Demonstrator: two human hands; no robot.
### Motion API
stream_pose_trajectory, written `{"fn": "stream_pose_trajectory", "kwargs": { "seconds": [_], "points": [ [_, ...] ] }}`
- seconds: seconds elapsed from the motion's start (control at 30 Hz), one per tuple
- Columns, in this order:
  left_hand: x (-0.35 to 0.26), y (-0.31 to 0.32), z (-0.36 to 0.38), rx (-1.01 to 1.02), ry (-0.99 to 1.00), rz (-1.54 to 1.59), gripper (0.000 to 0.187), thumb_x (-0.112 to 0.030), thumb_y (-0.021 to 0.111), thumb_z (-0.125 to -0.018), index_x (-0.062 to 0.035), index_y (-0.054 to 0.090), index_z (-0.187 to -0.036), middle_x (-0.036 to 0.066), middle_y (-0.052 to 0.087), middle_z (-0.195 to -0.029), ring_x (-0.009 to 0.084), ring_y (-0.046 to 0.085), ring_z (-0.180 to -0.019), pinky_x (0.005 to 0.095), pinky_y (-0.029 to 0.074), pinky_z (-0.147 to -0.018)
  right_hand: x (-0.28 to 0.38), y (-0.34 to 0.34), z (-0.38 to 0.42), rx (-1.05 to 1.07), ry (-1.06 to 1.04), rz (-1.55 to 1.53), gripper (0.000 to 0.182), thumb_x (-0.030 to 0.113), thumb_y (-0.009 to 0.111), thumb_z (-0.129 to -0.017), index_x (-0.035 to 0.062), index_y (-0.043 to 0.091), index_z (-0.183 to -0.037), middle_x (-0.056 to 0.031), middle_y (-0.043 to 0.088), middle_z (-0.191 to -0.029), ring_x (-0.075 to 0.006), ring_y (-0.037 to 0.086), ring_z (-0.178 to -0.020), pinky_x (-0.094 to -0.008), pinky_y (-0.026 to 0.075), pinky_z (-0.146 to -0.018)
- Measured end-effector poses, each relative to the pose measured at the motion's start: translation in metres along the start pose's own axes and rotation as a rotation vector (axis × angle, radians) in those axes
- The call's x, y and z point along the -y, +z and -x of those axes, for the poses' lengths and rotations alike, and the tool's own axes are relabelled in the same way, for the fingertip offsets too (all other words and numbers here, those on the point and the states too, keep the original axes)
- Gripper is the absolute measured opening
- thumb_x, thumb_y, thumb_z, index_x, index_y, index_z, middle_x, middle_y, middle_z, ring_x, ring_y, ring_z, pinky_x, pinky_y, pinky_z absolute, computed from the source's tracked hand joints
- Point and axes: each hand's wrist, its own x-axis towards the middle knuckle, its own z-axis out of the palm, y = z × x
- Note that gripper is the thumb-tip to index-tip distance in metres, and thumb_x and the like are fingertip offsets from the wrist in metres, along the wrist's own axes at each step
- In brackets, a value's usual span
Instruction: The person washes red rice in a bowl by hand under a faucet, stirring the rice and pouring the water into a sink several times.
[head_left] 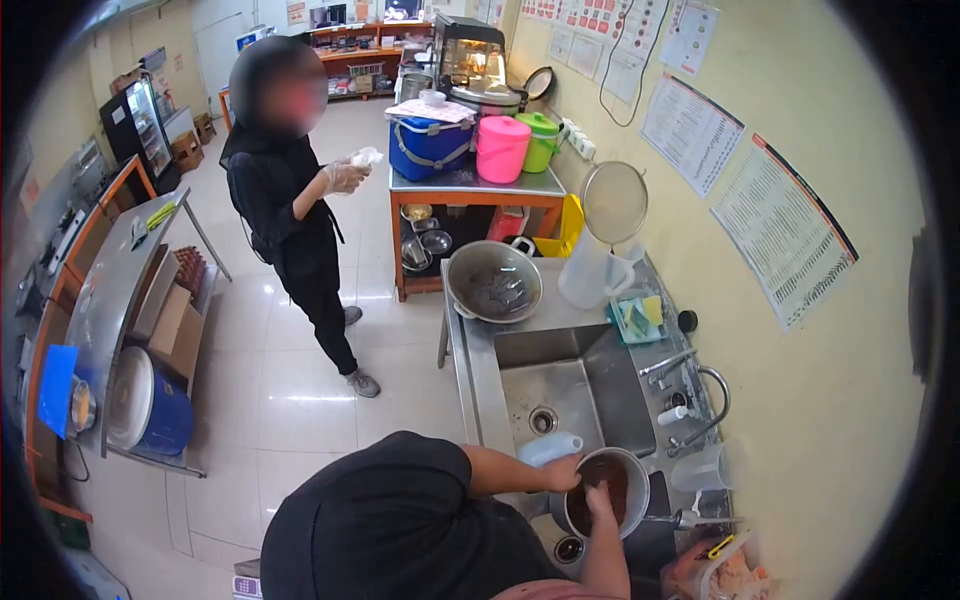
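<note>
A large metal pot point(638, 490) with reddish-brown contents stands in the right part of the steel sink unit. My left hand point(566, 473) is closed on the pot's rim at its upper left. Inside the pot, my right hand point(599, 496) reaches down to the brown contents; its fingertips are too small and hidden to make out. A pale blue bottle point(549, 449) lies beside my left hand, over the edge of the empty basin point(625, 385). The curved faucet point(718, 395) rises at the wall side.
A big metal bowl point(495, 282), a clear pitcher point(588, 275) and a sponge tray point(637, 320) sit beyond the basin. Another person point(290, 200) stands at the left, wearing clear gloves. Pink point(502, 150) and blue point(430, 150) containers stand on a farther table. A plastic tub point(715, 570) is at lower right.
</note>
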Motion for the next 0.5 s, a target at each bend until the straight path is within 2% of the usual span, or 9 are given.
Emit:
{"fn": "stream_pose_trajectory", "kwargs": {
  "seconds": [0.03,0.13,0.17,0.27,0.37,0.5],
  "points": [
    [-0.01,-0.006,0.01,0.0,-0.009,0.011,0.043,-0.016,0.053,-0.081,0.0011,0.047,-0.119,0.028,0.055,-0.119,0.0408,0.052,-0.114,0.0462,0.041,-0.098,-0.014,0.01,0.0,-0.002,-0.022,-0.174,0.068,0.025,0.058,-0.083,0.001,0.034,-0.142,-0.0222,0.046,-0.139,-0.0357,0.041,-0.131,-0.0387,0.034,-0.106],
    [-0.011,0.0,0.016,0.003,-0.055,-0.004,0.042,-0.015,0.053,-0.082,0.0009,0.046,-0.12,0.027,0.054,-0.12,0.04,0.051,-0.116,0.0462,0.04,-0.1,-0.007,0.025,0.0,0.022,-0.04,-0.291,0.068,0.025,0.057,-0.084,0.0017,0.032,-0.144,-0.0211,0.044,-0.14,-0.0335,0.04,-0.132,-0.038,0.033,-0.107],
    [-0.012,-0.002,0.015,0.009,-0.06,-0.001,0.042,-0.015,0.053,-0.082,0.0009,0.046,-0.12,0.027,0.054,-0.121,0.0397,0.051,-0.116,0.0462,0.039,-0.1,0.027,0.019,0.027,0.026,0.08,-0.116,0.068,0.027,0.055,-0.086,0.0036,0.031,-0.145,-0.0197,0.039,-0.145,-0.0334,0.038,-0.134,-0.0371,0.032,-0.108],
    [0.001,0.009,0.009,-0.037,-0.039,-0.024,0.042,-0.015,0.052,-0.083,0.0009,0.045,-0.121,0.027,0.053,-0.122,0.0395,0.051,-0.117,0.0464,0.039,-0.101,0.016,0.017,0.035,0.163,-0.055,0.036,0.069,0.032,0.052,-0.087,0.0063,0.028,-0.147,-0.0166,0.034,-0.149,-0.0313,0.036,-0.136,-0.0362,0.031,-0.109],
    [0.003,0.006,0.007,0.002,-0.036,0.013,0.048,-0.014,0.052,-0.082,0.0005,0.043,-0.127,0.027,0.05,-0.126,0.0397,0.048,-0.12,0.0459,0.037,-0.103,-0.02,0.013,0.035,0.346,-0.202,0.084,0.056,0.029,0.048,-0.092,0.0059,0.04,-0.141,-0.0162,0.044,-0.142,-0.0285,0.038,-0.133,-0.0338,0.026,-0.111],
    [0.008,0.008,0.005,0.048,-0.046,0.007,0.051,-0.014,0.052,-0.082,0.0003,0.041,-0.129,0.026,0.049,-0.128,0.0398,0.047,-0.121,0.0453,0.036,-0.103,-0.021,-0.011,0.05,0.525,0.032,0.644,0.057,0.042,0.047,-0.088,0.0018,0.056,-0.127,-0.0192,0.052,-0.134,-0.036,0.045,-0.128,-0.0374,0.03,-0.109]
  ]
}}
